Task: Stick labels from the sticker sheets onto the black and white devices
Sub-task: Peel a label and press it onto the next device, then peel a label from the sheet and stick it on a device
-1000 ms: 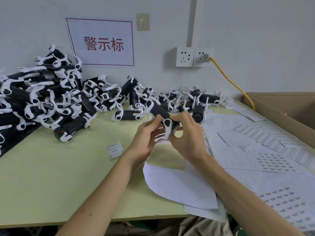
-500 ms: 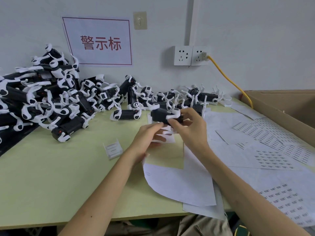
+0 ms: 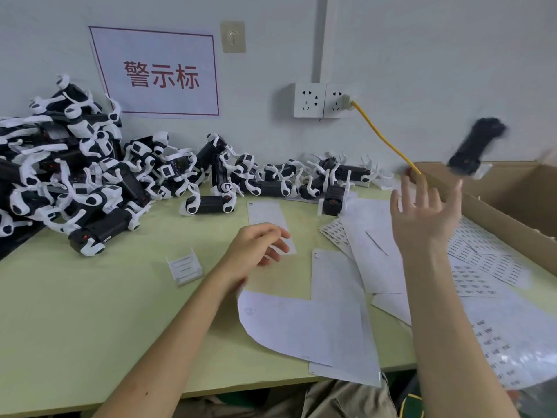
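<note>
A black and white device (image 3: 473,147) is in mid-air, blurred, above the cardboard box (image 3: 494,206) at the right. My right hand (image 3: 423,217) is raised below and left of it, fingers spread, holding nothing. My left hand (image 3: 256,245) hovers low over the table with loosely curled fingers, just over a narrow sticker strip (image 3: 268,221). A large pile of black and white devices (image 3: 75,176) fills the back left of the table. Sticker sheets (image 3: 482,267) with small printed labels lie at the right.
Blank backing papers (image 3: 304,324) lie near the front edge of the green table (image 3: 90,327). A small white plastic piece (image 3: 184,267) sits left of my left hand. A yellow cable (image 3: 388,143) runs from the wall socket (image 3: 324,101) towards the box.
The device that both hands held at the table's middle has left my right hand and flies towards the box. My right hand swung up and right; my left hand dropped empty.
</note>
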